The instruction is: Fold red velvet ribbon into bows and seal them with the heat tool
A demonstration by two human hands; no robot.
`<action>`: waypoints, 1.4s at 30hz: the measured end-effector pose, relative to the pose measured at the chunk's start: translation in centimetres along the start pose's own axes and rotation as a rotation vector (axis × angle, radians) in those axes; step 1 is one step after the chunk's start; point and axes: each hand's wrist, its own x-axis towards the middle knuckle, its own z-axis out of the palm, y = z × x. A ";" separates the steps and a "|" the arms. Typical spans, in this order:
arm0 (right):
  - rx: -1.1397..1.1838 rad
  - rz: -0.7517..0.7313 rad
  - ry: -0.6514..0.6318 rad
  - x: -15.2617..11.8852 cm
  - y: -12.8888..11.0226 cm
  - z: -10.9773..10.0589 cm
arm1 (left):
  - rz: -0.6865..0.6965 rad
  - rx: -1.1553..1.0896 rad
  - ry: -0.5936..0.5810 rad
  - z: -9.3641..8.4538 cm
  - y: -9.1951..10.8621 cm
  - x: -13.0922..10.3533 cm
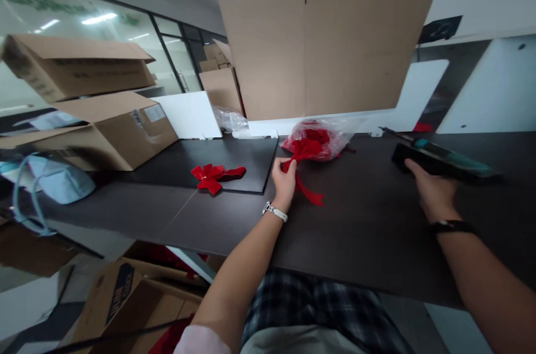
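My left hand [285, 178] pinches a red ribbon bow [307, 148] over the dark table, and its tails hang down to the right of my fingers. Just behind the bow lies a clear plastic bag [335, 139] with red material inside. Off to the right, my right hand [433, 189] has its fingers around a dark case [406, 158], with a teal-handled tool [452, 157] lying along its top. A second red bow [211, 177] rests on a black panel at the left, with nobody touching it.
Open cardboard boxes [129, 130] stand at the back left, near a light blue bag [67, 178]. A large cardboard sheet [326, 36] rises behind the table [355, 231]. Below the table's left side is an open carton [142, 304].
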 end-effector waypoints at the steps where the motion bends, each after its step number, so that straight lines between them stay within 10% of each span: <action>1: 0.062 0.002 -0.005 -0.5 0.0 0.5 | 0.022 0.005 0.019 0.0 0.1 0.0; 23: 0.195 -0.316 -0.708 -7.5 -1.8 0.9 | 0.078 -0.095 0.172 -0.6 0.1 0.7; 42: 0.148 -0.375 -0.754 -7.9 -2.8 0.0 | 0.130 -0.037 0.114 -0.5 0.1 0.3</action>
